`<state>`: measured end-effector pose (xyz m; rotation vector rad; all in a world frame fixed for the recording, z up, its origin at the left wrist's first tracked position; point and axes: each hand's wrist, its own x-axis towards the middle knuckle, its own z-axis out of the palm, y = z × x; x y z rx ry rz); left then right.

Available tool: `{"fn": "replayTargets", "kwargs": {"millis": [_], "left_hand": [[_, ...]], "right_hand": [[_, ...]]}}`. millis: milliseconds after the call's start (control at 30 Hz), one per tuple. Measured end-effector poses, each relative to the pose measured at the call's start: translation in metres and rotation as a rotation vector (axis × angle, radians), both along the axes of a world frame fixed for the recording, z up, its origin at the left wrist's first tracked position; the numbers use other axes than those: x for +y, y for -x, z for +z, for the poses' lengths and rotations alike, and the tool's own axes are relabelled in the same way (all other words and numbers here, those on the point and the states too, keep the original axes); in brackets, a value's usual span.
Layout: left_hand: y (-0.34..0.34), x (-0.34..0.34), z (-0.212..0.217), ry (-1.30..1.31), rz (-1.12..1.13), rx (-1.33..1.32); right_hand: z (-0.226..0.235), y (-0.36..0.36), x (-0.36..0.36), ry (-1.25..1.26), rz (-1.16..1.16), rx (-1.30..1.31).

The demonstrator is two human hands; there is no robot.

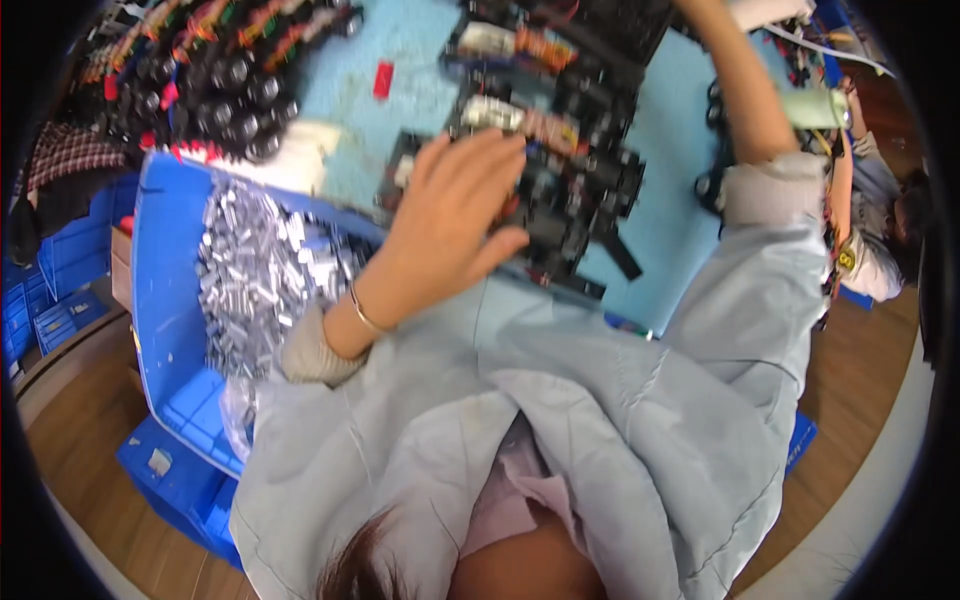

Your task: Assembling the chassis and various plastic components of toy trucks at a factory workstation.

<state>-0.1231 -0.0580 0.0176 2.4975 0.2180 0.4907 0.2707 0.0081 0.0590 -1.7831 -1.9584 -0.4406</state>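
My left hand (455, 205) lies over the near left part of a group of black plastic assemblies (560, 215). Its fingers are stretched out and the thumb stands apart, so it is open; whether it presses on the parts beneath I cannot tell. White and orange pieces (545, 130) show among the black parts, probably labels or wiring. A narrow black strip (620, 253) juts from their near right corner. My right forearm (748, 95) stretches far forward past the right side of the assemblies, and the right hand is cut off by the upper edge.
At the left stands a blue bin (165, 290) of small silvery metal pieces (255, 265). Behind it lie rows of black round-ended parts with coloured wires (225, 95). A small red piece (383, 79) rests on the light blue table (345, 100). Another person (875, 220) is at the far right.
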Motion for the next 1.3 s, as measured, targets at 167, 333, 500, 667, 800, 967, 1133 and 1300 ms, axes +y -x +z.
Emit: {"fn": "replayTargets", "kwargs": {"millis": [167,333,500,667,800,967,1133,1300], "left_hand": [[0.016,0.002,-0.003,0.046,0.088,-0.141],[0.035,-0.008,-0.002,0.130,0.091,-0.195],[0.057,-0.034,-0.005,0.192,0.140,-0.141],[0.064,-0.044,-0.010,0.252,0.251,-0.125],[0.060,-0.043,-0.007,0.173,0.287,-0.149],[0.049,-0.039,-0.008,0.091,0.315,-0.161],[0.030,-0.030,-0.016,-0.071,0.375,-0.152],[0.027,-0.014,-0.009,-0.185,0.328,-0.135]], "right_hand": [[0.046,0.172,-0.121,0.189,0.249,0.352],[-0.021,0.224,-0.200,0.342,0.162,0.507],[-0.040,0.232,-0.195,0.220,0.185,0.470],[-0.034,0.232,-0.189,0.233,0.294,0.219],[-0.031,0.231,-0.198,0.238,0.365,0.058],[-0.039,0.237,-0.209,0.157,0.260,0.201],[-0.039,0.252,-0.243,0.063,0.079,0.421],[-0.056,0.283,-0.282,0.154,-0.241,0.296]]}}
